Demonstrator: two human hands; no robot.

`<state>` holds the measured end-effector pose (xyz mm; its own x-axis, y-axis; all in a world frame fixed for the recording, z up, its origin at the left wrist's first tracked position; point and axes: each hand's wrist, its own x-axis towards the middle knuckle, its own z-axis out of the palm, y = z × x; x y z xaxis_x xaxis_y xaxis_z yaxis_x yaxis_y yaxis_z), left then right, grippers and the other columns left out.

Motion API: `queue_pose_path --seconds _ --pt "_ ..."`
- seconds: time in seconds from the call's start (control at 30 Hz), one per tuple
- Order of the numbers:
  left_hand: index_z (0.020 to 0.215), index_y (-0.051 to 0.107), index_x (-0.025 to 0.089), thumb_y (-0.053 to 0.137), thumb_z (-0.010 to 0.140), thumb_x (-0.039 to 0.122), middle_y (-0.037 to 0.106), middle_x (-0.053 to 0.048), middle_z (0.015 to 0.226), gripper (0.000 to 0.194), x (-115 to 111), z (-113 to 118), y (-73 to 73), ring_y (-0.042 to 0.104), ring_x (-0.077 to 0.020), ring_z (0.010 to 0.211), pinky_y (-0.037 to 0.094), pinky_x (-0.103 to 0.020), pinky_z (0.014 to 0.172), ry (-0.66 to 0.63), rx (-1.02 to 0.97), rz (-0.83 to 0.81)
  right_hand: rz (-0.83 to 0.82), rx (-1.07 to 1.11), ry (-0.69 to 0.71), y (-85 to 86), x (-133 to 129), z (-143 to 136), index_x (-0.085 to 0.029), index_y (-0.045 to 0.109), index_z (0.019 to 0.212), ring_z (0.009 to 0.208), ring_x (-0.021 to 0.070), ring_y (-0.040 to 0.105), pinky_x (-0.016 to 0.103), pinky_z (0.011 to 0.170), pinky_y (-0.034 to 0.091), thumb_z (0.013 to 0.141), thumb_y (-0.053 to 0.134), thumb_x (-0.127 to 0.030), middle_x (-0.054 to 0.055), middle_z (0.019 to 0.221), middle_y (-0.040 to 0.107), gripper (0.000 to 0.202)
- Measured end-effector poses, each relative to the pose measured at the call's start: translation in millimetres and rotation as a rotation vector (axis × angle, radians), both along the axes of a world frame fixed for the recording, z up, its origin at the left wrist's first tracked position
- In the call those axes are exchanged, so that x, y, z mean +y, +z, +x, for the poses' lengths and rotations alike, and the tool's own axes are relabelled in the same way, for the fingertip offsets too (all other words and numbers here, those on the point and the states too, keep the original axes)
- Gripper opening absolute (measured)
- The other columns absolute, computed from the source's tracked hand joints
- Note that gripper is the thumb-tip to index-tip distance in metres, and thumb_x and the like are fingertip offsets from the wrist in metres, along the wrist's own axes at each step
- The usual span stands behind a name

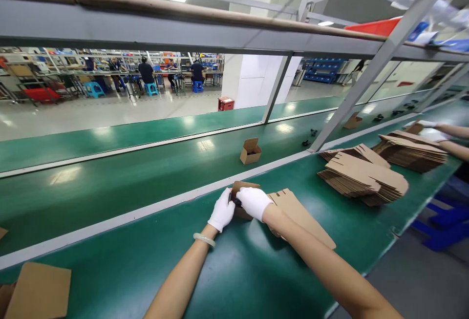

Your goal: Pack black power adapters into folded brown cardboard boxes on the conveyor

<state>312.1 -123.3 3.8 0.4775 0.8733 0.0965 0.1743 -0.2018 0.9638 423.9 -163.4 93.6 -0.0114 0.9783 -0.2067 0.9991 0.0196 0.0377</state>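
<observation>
One left hand (222, 210) curled round upright box (242, 213), right hand (252, 202) curled there, grip hidden, long axis unclear

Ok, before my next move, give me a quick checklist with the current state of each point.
1. Left hand and right hand both at the small box: ok.
2. Dark item at the box opening: ok, it shows between the hands.
3. Dark item fully seated inside: cannot tell, the gloved fingers cover most of it.
4. Lid of the small box closed: not ok, its flap stands up behind the hands.
5. Flat cardboard blanks close by: ok, they lie beside the box, partly under the right forearm.
6. Open box across the white rail clear of both hands: ok.
</observation>
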Motion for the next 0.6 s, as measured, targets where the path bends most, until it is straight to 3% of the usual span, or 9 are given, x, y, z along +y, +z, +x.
queue_pose_path --seconds 0.27,0.4,0.6 --pt "0.122 0.048 0.017 0.049 0.073 0.013 0.053 -0.010 0.128 0.050 4.7 -7.1 -12.2 0.047 -0.0231 0.120 0.032 -0.041 0.106 -0.070 -0.070 -0.067 -0.202 0.058 0.071 -6.3 28.1 3.6 -0.012 0.069 0.074 0.075 0.0239 0.065 0.032 0.071 0.049 0.062 0.064 -0.013 0.012 0.075 0.068 0.013" --pt "0.117 0.051 0.016 0.053 0.076 0.023 0.057 -0.012 0.121 0.042 4.0 -5.6 -14.9 0.050 -0.0246 0.117 0.035 -0.042 0.102 -0.045 -0.060 -0.061 -0.187 0.061 0.096 6.2 15.3 6.4 -0.014 0.070 0.079 0.078 0.0216 0.065 0.028 0.071 0.048 0.067 0.061 -0.015 0.010 0.080 0.069 0.015" --pt "0.110 0.054 0.018 0.051 0.078 0.024 0.061 -0.011 0.115 0.033 8.1 1.4 -19.0 0.056 -0.0252 0.109 0.040 -0.042 0.097 0.043 0.004 -0.006 -0.109 0.006 0.022 12.9 -4.1 -5.5 -0.013 0.067 0.096 0.089 0.0272 0.064 0.035 0.073 0.049 0.079 0.049 -0.019 0.016 0.100 0.066 0.026"
